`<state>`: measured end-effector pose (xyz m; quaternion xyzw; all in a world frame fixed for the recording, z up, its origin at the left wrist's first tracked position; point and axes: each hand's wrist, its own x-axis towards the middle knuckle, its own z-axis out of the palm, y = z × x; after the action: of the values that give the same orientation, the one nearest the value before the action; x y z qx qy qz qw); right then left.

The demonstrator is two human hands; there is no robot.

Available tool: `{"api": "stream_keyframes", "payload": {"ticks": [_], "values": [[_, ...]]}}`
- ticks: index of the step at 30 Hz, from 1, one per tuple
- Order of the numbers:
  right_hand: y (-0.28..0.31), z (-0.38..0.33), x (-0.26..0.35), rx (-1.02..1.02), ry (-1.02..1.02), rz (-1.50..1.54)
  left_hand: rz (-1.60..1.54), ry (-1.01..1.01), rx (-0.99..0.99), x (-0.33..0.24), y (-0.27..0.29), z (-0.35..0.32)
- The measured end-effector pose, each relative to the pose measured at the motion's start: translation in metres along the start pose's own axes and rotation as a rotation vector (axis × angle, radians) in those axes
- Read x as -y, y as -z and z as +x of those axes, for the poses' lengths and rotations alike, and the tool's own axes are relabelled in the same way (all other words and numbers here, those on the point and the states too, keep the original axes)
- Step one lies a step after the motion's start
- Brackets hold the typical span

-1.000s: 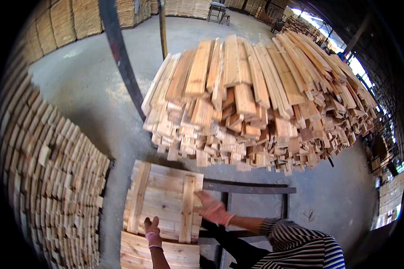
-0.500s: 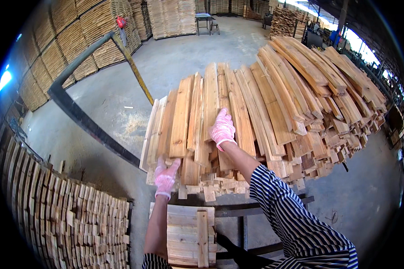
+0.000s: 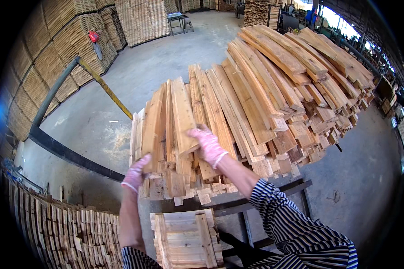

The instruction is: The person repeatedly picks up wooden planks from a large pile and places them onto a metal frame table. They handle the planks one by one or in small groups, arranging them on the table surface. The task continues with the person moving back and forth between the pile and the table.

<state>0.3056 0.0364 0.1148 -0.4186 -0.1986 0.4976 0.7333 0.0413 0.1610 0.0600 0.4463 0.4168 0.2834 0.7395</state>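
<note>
My right hand (image 3: 209,144), in a pink-and-white glove, is closed on the right edge of a light wooden plank (image 3: 182,114). The near end of that plank is tilted and raised above the boards under it. My left hand (image 3: 136,173), gloved the same way, is closed at the near end of another plank (image 3: 153,127) farther left; its fingers are partly hidden and slightly blurred. Both planks lie along a large heap of boards (image 3: 256,98). Below the hands lies a slatted wooden panel (image 3: 182,242) with two cross strips on it.
A dark metal frame (image 3: 72,152) with a yellow bar (image 3: 105,89) stands left of the heap. Tightly stacked wood pieces (image 3: 72,233) fill the lower left. Tall stacks of wood (image 3: 141,20) and a small table (image 3: 176,17) stand farther back. A dark rail (image 3: 265,196) runs under the heap's near side.
My right hand has drawn its plank nearer and lifted the near end. My left hand has moved left with its plank, which has tilted. The whole view has shifted slightly.
</note>
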Motion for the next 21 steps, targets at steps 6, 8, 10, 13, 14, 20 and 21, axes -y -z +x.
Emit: {"api": "stream_keyframes", "payload": {"ticks": [6, 8, 10, 13, 14, 20, 21], "values": [[0.021, -0.078, 0.049, -0.049, 0.210, -0.728, -0.306, 0.016, 0.018, -0.014, 0.064, -0.073], [0.059, -0.077, 0.028, -0.195, 0.596, -1.418, -0.269, -0.061, -0.030, -0.007, 0.038, -0.089], [0.064, -0.073, 0.012, -0.373, 0.353, -1.795, -0.242, -0.143, -0.080, 0.012, 0.026, -0.089], [0.015, -0.075, 0.006, -0.303, -0.050, -1.794, -0.230, -0.209, -0.141, 0.017, 0.026, -0.106], [0.010, -0.075, 0.009, -0.318, -0.144, -1.754, -0.226, -0.234, -0.142, 0.019, 0.008, -0.110], [0.041, -0.055, 0.050, -0.286, -0.190, -1.347, -0.249, -0.390, -0.091, 0.010, -0.082, -0.131], [0.045, -0.058, 0.054, -0.138, -0.218, -1.027, -0.166, -0.429, -0.132, 0.005, -0.075, -0.134]]}}
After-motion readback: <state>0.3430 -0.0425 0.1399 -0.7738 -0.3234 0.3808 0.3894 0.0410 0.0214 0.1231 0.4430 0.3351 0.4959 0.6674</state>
